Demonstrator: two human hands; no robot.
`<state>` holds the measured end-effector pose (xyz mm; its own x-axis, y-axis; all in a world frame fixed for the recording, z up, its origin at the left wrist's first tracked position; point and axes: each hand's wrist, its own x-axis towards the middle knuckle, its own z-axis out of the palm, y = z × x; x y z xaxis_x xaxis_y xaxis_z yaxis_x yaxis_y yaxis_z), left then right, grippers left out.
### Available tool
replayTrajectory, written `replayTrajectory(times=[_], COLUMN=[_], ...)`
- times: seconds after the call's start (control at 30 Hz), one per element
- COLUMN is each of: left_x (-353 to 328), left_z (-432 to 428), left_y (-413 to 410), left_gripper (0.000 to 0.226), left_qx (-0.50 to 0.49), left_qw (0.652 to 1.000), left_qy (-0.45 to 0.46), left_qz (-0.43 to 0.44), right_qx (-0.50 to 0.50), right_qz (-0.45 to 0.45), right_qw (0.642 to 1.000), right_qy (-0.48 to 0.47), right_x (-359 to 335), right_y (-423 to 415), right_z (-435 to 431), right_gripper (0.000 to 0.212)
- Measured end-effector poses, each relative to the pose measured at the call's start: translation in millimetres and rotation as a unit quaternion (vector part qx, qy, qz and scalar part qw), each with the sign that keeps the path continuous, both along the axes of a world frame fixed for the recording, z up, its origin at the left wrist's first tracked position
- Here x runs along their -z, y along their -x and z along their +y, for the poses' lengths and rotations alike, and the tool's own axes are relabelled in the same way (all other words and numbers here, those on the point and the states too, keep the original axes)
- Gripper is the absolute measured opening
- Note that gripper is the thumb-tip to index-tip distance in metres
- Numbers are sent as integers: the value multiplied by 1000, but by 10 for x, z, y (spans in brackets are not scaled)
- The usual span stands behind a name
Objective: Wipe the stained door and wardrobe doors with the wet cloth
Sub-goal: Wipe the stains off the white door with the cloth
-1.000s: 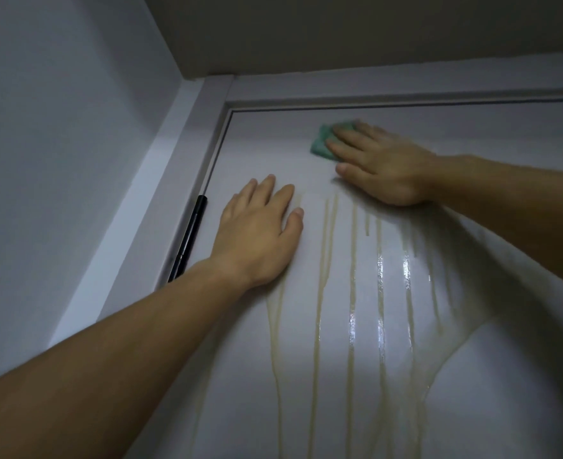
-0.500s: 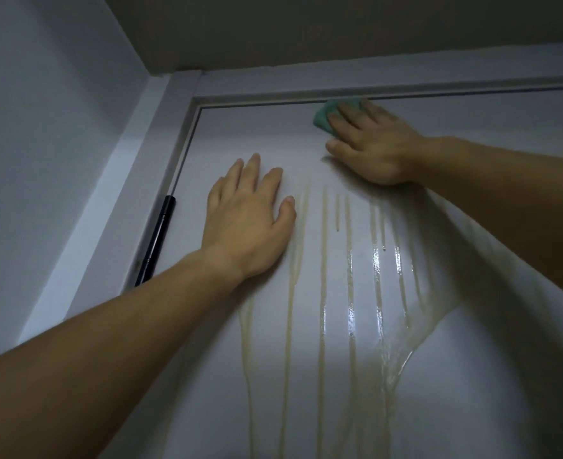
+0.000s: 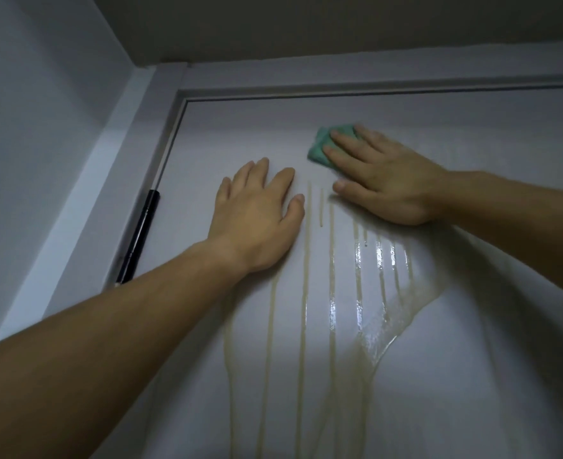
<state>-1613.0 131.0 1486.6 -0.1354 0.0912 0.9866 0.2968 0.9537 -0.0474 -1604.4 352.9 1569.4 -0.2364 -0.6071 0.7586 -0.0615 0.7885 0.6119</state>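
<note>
Our white door (image 3: 240,134) fills the view, with yellowish drip streaks (image 3: 306,293) running down it from just below our fingers. Our left hand (image 3: 257,217) lies flat on it, fingers straight and close together. Our right hand (image 3: 386,183) presses the green cloth (image 3: 320,147) to the door under slightly spread fingers. A black hinge (image 3: 137,233) sits well left of our left fingers.

Two hands (image 3: 257,210) (image 3: 386,183) — one cloth (image 3: 321,145), one door (image 3: 455,376), one hinge (image 3: 137,233).
</note>
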Motion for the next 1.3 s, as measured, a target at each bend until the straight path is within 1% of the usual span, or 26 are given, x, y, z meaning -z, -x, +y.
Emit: replayTrajectory(times=[0.03,0.07,0.17,0.23,0.27,0.33,0.37,0.43,0.5,0.57,0.6,0.67,0.7,0.8,0.83,0.87,0.93,1.0,1.1,1.2,1.3], left_x=[6,8,-23,-49,-52,-45,-41,-29,-28,-31,-34,-44,-44,-42,-42,-45,-54,-51,-54,-38,-32], left_z=[16,40,174,262,298,336,341,339,355,389,416,488,535,671,703,724,740,738,737,755,776], left_y=[7,12,17,23,18,17,18,23,21,10,4,-6,-9,-1,7,12,26,36,35,30,23], left_gripper=[57,59,59,58,61,69,71,65,58,56,56,58,59,60,59,59,58,58,59,59,59], left_qx=[0,1,16,22,21,16,13,3,1,2,-2,-9,-7,-3,-2,-2,-1,-2,-4,-1,4], left_qw=[1000,1000,999,999,999,999,999,999,999,1000,1000,1000,999,999,998,999,999,999,999,999,999], left_qy=[5,12,29,42,46,43,40,38,37,28,24,26,33,53,55,53,44,41,43,35,32], left_qz=[4,8,2,-2,-3,-3,-3,-3,-3,-1,4,8,7,8,9,10,9,13,19,14,10], right_qx=[4,11,31,25,20,5,2,9,24,27,24,9,0,1,6,11,20,31,30,-3,-40], right_qz=[0,1,6,8,8,7,3,4,8,6,9,11,7,2,3,7,10,1,14,28,-2], right_qw=[1000,1000,993,990,991,998,1000,1000,998,994,992,993,995,1000,1000,1000,998,995,996,996,994], right_qy=[-13,-4,110,140,130,58,27,5,50,108,121,119,103,13,1,7,59,95,86,85,105], right_x=[-3,-86,-467,-477,-379,-85,39,26,-195,-385,-418,-350,-264,-64,-102,-184,-397,-536,-561,-562,-434], right_y=[-13,-36,-70,-81,-73,-23,-18,-46,-82,-105,-104,-88,-80,-55,-47,-45,-59,-92,-93,-95,-121], right_z=[65,125,238,190,166,184,230,349,431,438,419,376,382,497,546,581,618,608,577,531,465], right_gripper=[79,79,69,69,71,81,82,75,67,65,65,65,66,77,75,72,66,67,72,74,77])
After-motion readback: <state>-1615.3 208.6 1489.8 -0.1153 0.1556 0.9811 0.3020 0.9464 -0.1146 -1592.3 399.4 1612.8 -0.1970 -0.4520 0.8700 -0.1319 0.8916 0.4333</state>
